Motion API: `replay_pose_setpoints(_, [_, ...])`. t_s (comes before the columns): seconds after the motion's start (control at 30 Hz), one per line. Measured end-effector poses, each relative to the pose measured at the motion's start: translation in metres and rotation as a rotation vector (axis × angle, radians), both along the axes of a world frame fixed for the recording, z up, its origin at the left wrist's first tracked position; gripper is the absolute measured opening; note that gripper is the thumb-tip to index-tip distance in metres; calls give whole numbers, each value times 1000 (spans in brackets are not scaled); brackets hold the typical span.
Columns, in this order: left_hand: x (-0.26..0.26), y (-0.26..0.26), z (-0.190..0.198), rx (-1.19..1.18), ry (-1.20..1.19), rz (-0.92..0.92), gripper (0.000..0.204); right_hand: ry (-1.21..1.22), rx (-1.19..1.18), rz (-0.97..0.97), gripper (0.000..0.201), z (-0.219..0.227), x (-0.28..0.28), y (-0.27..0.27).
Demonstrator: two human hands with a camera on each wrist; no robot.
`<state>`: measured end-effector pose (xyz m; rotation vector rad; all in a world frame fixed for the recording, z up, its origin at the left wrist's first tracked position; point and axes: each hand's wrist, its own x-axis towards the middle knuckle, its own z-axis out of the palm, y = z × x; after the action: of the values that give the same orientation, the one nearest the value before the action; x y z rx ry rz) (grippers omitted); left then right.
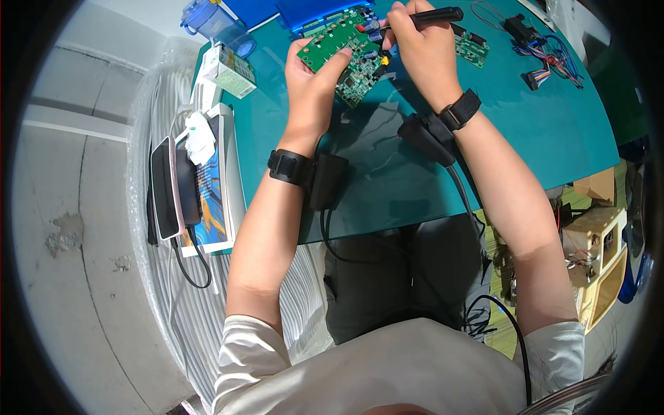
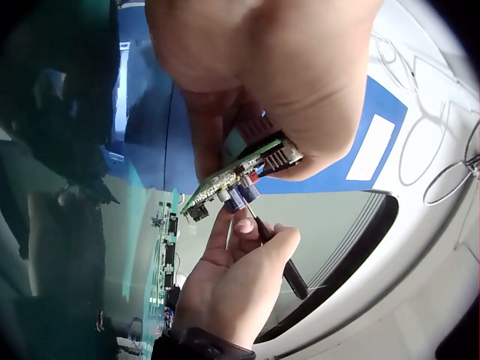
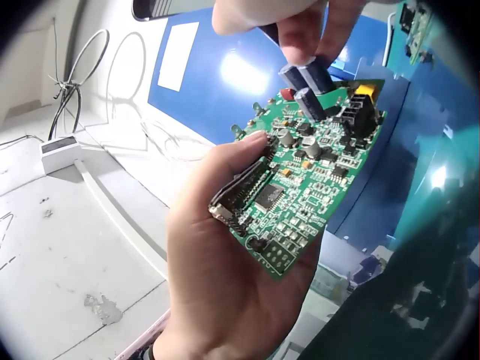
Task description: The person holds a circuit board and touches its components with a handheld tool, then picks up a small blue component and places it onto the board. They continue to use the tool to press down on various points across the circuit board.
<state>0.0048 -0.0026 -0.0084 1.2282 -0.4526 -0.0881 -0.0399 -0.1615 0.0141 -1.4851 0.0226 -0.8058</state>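
My left hand grips a green circuit board by its edge, thumb on the component side, and holds it tilted above the table. Several dark blue cylindrical capacitors stand up from the board near its far end, beside a yellow part and a black connector block. In my right hand is a screwdriver with a black handle. Its thin shaft reaches the capacitors in the left wrist view, and fingertips of the right hand are close to them.
A teal mat covers the table. To the right lie a smaller circuit board and bundled coloured wires. A blue case is behind the hands; a carton and a clear blue jug stand at left.
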Motion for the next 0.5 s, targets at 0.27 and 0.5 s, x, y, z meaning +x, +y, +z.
replay_pose_setpoints(0.27, [-3, 1, 1, 115, -74, 85, 35, 34, -5, -19, 26, -11, 4, 2])
replay_pose_setpoints(0.5, [1, 1, -2, 132, -43, 84, 37, 19, -29, -40, 23, -16, 5, 1])
